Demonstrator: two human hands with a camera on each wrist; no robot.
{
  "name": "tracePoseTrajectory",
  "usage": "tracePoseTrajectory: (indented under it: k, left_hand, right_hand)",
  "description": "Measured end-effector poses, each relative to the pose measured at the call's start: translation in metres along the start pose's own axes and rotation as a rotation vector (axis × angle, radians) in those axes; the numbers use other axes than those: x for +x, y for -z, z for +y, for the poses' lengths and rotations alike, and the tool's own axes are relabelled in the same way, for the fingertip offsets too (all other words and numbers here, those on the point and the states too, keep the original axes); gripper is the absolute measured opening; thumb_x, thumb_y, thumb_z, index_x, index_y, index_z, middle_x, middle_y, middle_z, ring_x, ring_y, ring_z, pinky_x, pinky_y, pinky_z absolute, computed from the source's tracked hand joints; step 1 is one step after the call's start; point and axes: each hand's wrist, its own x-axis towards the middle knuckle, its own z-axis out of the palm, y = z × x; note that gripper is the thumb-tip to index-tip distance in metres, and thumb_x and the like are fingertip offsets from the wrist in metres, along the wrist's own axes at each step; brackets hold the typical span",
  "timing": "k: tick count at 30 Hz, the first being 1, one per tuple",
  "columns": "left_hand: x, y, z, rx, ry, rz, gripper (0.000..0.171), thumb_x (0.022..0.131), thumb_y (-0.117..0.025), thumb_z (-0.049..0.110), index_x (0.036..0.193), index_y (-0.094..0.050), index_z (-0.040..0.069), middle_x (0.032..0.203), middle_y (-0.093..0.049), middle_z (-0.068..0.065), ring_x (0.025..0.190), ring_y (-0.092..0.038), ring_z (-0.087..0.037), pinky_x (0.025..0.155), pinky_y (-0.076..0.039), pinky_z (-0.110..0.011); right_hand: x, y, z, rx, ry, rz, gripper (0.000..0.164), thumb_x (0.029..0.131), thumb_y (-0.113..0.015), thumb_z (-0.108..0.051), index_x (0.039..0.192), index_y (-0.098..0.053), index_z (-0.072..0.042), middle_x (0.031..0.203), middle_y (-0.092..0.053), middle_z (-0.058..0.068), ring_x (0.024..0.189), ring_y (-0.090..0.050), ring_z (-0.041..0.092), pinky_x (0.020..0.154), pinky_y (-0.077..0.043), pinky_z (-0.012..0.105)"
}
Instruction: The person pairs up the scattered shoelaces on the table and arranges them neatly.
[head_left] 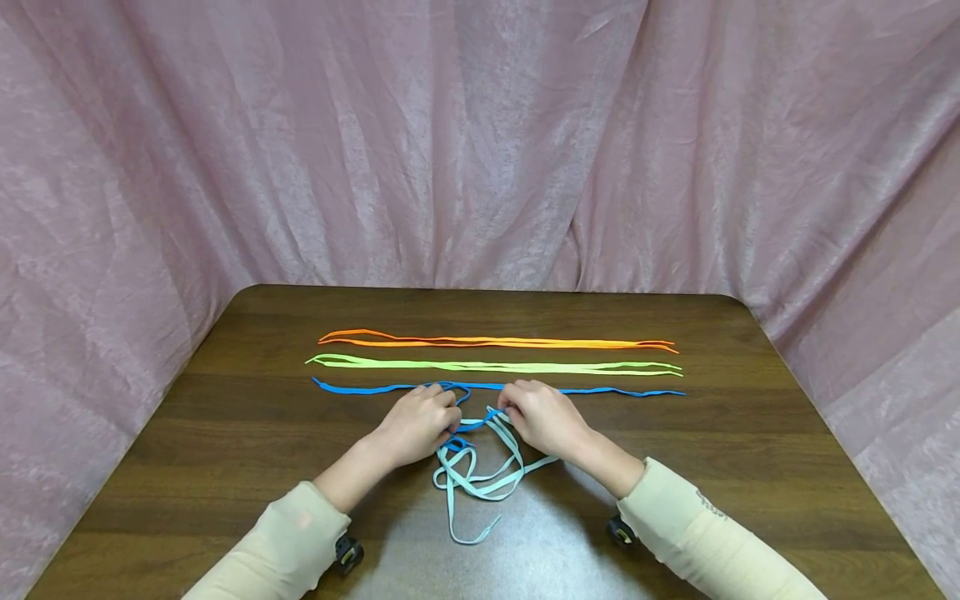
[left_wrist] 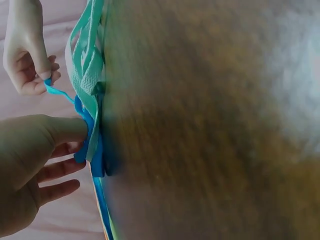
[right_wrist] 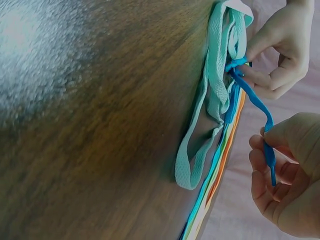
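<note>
Near the table's middle lies a loose tangle of pale mint shoelace (head_left: pixel 451 500), with a blue shoelace (right_wrist: pixel 257 102) caught up in it. My right hand (head_left: pixel 546 417) pinches the blue lace close to its tipped end, drawing that stretch off the tangle; the tip sticks out past the fingers in the right wrist view. At the tangle's left side, my left hand (head_left: pixel 422 423) holds the bunched blue part between thumb and fingers. Flat mint loops (left_wrist: pixel 82 77) hang beside it in the left wrist view. The fingers partly hide how the laces cross.
Beyond the hands, another blue lace (head_left: pixel 360 391) stretches across the brown table (head_left: pixel 225 467). Farther back lie green laces (head_left: pixel 465 366) and orange laces (head_left: pixel 487 342), roughly parallel to it. A pink curtain (head_left: pixel 450 150) hangs behind the table and along both sides.
</note>
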Motion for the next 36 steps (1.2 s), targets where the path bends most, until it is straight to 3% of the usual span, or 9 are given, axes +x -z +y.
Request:
tracePoseTrajectory:
  k: [11, 16, 20, 25, 36]
  left_hand:
    - [-0.004, 0.022, 0.004, -0.068, 0.020, 0.122, 0.017, 0.077, -0.071, 0.011, 0.072, -0.056, 0.018, 0.067, -0.055, 0.009, 0.067, -0.046, -0.011, 0.062, -0.038, -0.025]
    - [-0.011, 0.034, 0.000, -0.068, 0.037, 0.129, 0.012, 0.076, -0.073, 0.011, 0.082, -0.064, 0.017, 0.077, -0.061, 0.007, 0.072, -0.053, -0.013, 0.065, -0.042, -0.027]
    - [-0.017, 0.045, -0.006, -0.075, 0.068, 0.150, 0.015, 0.076, -0.072, 0.008, 0.087, -0.068, 0.016, 0.081, -0.063, 0.006, 0.075, -0.055, -0.014, 0.069, -0.045, -0.029]
    - [-0.027, 0.055, -0.017, -0.097, 0.132, 0.166, 0.011, 0.075, -0.071, 0.008, 0.082, -0.067, 0.015, 0.078, -0.061, 0.008, 0.072, -0.053, -0.012, 0.068, -0.045, -0.028]
    - [-0.053, 0.059, -0.041, -0.088, 0.242, 0.177, 0.013, 0.072, -0.072, 0.006, 0.077, -0.063, 0.015, 0.071, -0.057, 0.008, 0.066, -0.050, -0.011, 0.060, -0.044, -0.028]
  right_hand:
    - [-0.008, 0.006, 0.010, -0.002, -0.021, -0.001, 0.011, 0.079, -0.064, -0.003, 0.082, -0.064, -0.014, 0.077, -0.061, -0.007, 0.068, -0.054, 0.009, 0.061, -0.046, 0.025]
    - [-0.014, 0.012, 0.016, 0.002, -0.051, -0.007, 0.012, 0.078, -0.065, -0.003, 0.082, -0.063, -0.014, 0.077, -0.061, -0.007, 0.068, -0.053, 0.008, 0.060, -0.045, 0.025]
    - [-0.018, 0.018, 0.022, 0.006, -0.077, -0.012, 0.012, 0.079, -0.064, -0.003, 0.083, -0.063, -0.014, 0.078, -0.061, -0.007, 0.068, -0.053, 0.008, 0.060, -0.045, 0.025]
    - [-0.024, 0.026, 0.030, 0.002, -0.113, -0.012, 0.012, 0.079, -0.064, -0.003, 0.084, -0.063, -0.013, 0.080, -0.064, -0.004, 0.070, -0.054, 0.009, 0.061, -0.045, 0.026]
    - [-0.037, 0.046, 0.044, -0.013, -0.168, 0.011, 0.014, 0.076, -0.066, -0.002, 0.080, -0.062, -0.015, 0.075, -0.057, -0.009, 0.065, -0.048, 0.007, 0.057, -0.042, 0.025]
